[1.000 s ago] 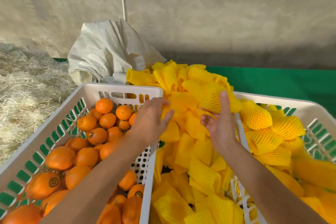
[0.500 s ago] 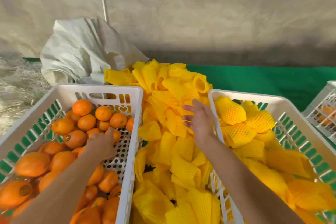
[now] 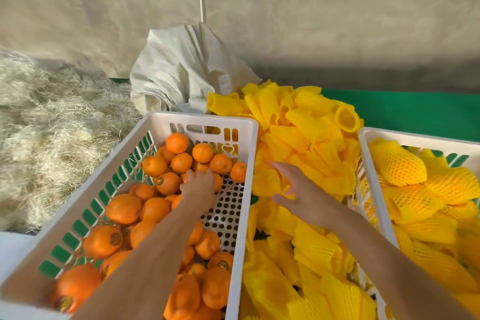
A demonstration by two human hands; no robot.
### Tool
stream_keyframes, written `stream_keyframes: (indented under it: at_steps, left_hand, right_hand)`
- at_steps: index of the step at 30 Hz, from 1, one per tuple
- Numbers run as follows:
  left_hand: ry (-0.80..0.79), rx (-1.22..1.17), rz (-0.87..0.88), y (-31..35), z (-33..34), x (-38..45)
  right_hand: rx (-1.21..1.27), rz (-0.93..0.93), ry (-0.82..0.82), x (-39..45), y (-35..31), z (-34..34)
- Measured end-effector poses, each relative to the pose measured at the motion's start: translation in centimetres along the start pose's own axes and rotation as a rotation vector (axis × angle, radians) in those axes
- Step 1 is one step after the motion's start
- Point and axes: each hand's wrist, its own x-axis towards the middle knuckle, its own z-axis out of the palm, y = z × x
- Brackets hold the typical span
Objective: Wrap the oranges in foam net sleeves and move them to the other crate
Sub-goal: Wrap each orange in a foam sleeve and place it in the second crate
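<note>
My left hand (image 3: 198, 184) is down in the left crate (image 3: 244, 189), fingers curled over an orange (image 3: 205, 167) in the middle of the heap, though my own knuckles hide the fingertips, so I can't say for sure that I have a real grip on it and not just a touch. My right hand (image 3: 302, 193) is spread open, fingers straight, hovering low over the loose pile of yellow foam net sleeves (image 3: 306, 138) that lies between the two crates; it holds nothing yet. As for progress, I judge I am somewhere in the middle of the job. The right crate (image 3: 376, 135) already holds a good heap of wrapped oranges (image 3: 400, 163), each one bulging inside its yellow netting, stacked up toward the rim. But the left crate is far from finished: bare oranges (image 3: 124, 208) cover most of its floor, piled along the left wall and the near end, with only a patch of the perforated white bottom showing on the right side. So plenty of fruit remains to be sleeved and carried across. The sleeve supply looks ample. The step in hand is picking the next orange and a sleeve for it.
</note>
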Motion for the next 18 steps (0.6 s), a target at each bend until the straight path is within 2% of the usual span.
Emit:
stream_keyframes:
  at_steps: [2, 4, 7, 10, 12, 14, 16, 18]
  left_hand:
    - [-0.008, -0.041, -0.015, 0.3, -0.9, -0.1]
    - [-0.016, -0.051, -0.012, 0.5, -1.7, 0.0]
    - [0.03, -0.088, 0.008, 0.4, -3.1, -0.3]
    - [0.307, -0.236, 0.095, 0.9, -4.7, -0.7]
    - [0.51, -0.491, 0.194, 1.9, -5.6, -1.5]
    - [0.648, -0.67, 0.287, 3.2, -6.3, -2.6]
    - [0.702, -0.8, 0.364, 4.6, -6.6, -3.8]
    - [0.679, -0.967, 0.446, 6.0, -6.9, -5.2]
  right_hand:
    - [-0.147, -0.034, -0.061, 0.3, -0.6, 0.6]
    - [-0.244, 0.012, -0.103, 0.5, -0.6, 1.1]
    - [-0.288, 0.088, -0.095, 0.7, -0.3, 0.8]
    - [-0.104, 0.118, 0.208, 1.2, -0.3, -0.1]
    - [0.03, 0.139, 0.414, 1.4, -0.1, -0.8]
    - [0.109, 0.124, 0.566, 1.2, 0.0, -1.5]
    - [0.176, 0.1, 0.658, 1.1, -0.2, -1.9]
    - [0.215, 0.081, 0.666, 1.0, -0.4, -1.8]
